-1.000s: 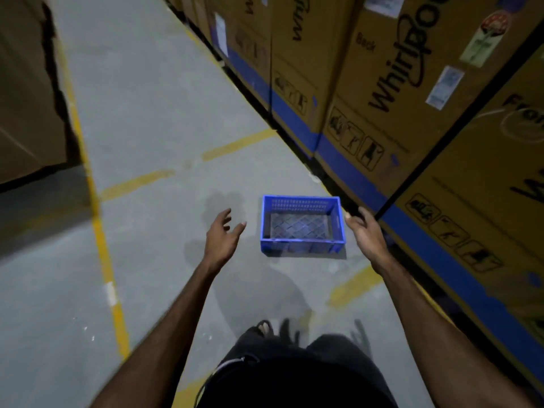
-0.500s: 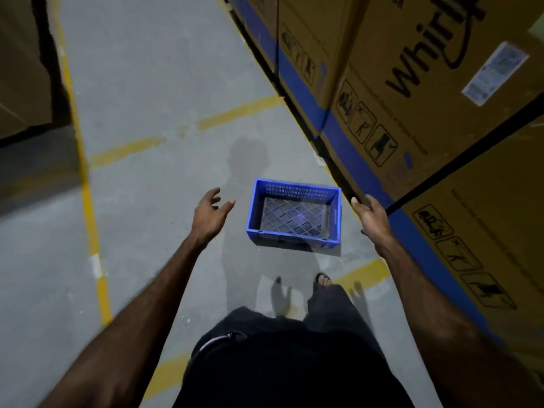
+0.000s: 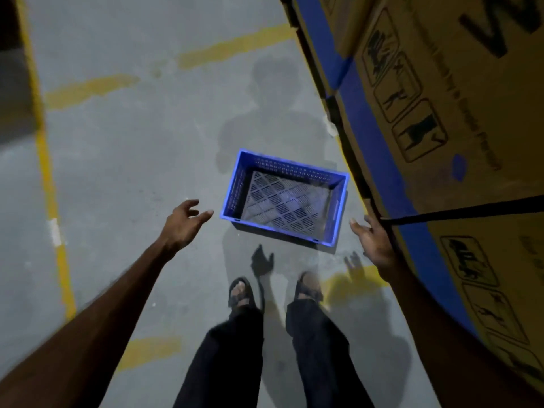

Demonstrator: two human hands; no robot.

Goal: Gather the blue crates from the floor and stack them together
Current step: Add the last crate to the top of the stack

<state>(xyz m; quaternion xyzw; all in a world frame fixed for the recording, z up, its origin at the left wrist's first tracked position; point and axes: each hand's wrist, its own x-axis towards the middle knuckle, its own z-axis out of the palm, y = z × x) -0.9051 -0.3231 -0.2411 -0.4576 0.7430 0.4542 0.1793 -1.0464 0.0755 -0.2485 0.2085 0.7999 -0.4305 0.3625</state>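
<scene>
One empty blue crate (image 3: 338, 210) with perforated walls and a slotted floor rests upright on the grey concrete, just ahead of my feet. My left hand (image 3: 184, 223) hovers to the left of its near-left corner, fingers spread and holding nothing. On the other side, my right hand (image 3: 372, 237) is held out beside the crate's right end, also spread and empty. Neither hand touches the crate. No other crate is in view.
Tall cardboard appliance boxes (image 3: 441, 98) with a blue band along the base line the right side, close to my right hand. Yellow floor lines (image 3: 50, 184) run along the left and across the aisle. My sandalled feet (image 3: 241, 293) stand just short of the crate.
I have stepped closer and tilted down, so the crate now lies right in front of my feet. Both hands have dropped to either side of it, still empty.
</scene>
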